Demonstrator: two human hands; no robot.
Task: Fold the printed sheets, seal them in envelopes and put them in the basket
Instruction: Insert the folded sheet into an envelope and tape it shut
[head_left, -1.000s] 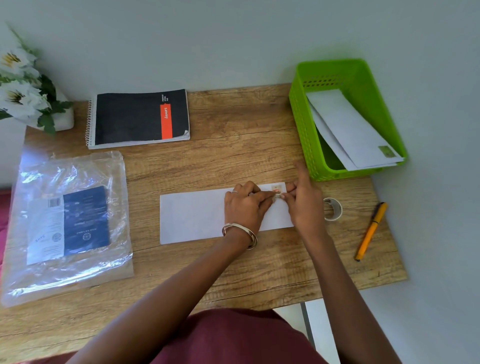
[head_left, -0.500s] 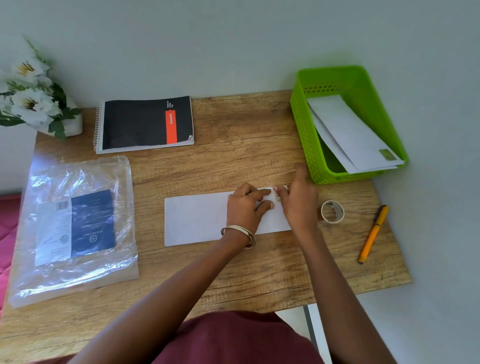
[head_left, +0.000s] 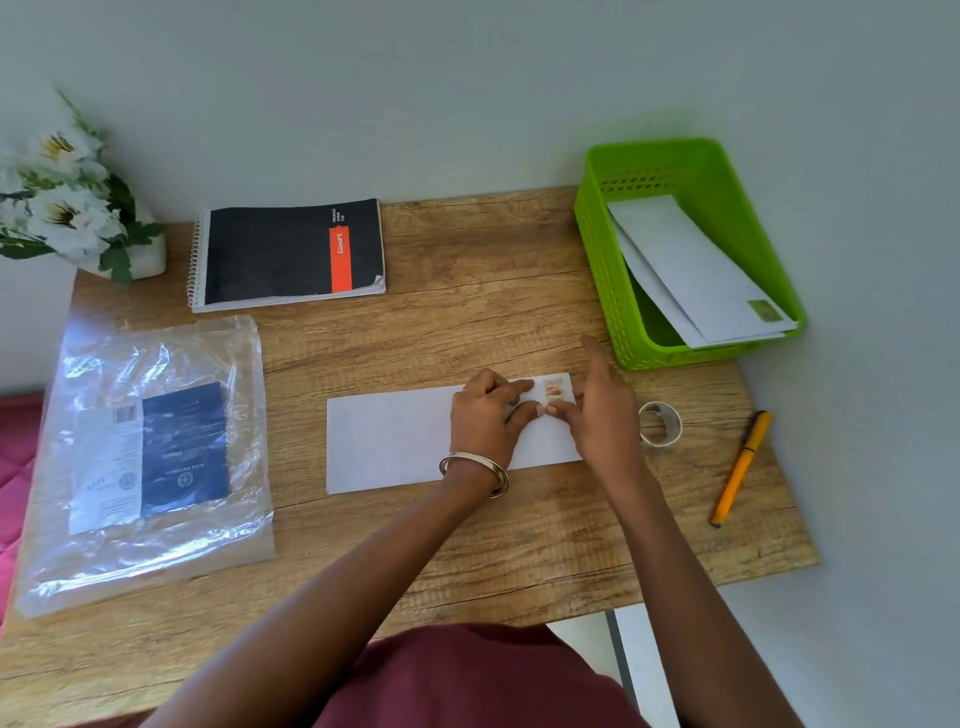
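**Two hands press on a white envelope**

A white envelope (head_left: 395, 439) lies flat on the wooden surface (head_left: 467, 322). Both hands rest on its right end. The left hand (head_left: 485, 421) is curled and pushes down with its fingertips. The right hand (head_left: 597, 415) pushes down too, with one finger lifted. A small stamp (head_left: 554, 388) sits between them on the envelope. Neither hand holds anything up.

Past the envelope, near the wall, stands a green basket (head_left: 602, 270). Two white envelopes (head_left: 691, 265) lean inside it.

Right of the envelope are a tape roll (head_left: 660, 423) and an orange pen (head_left: 740, 467) near the surface's edge. Left of the envelope lies a plastic bag (head_left: 150, 457). The wood is bare between the envelope and the basket.
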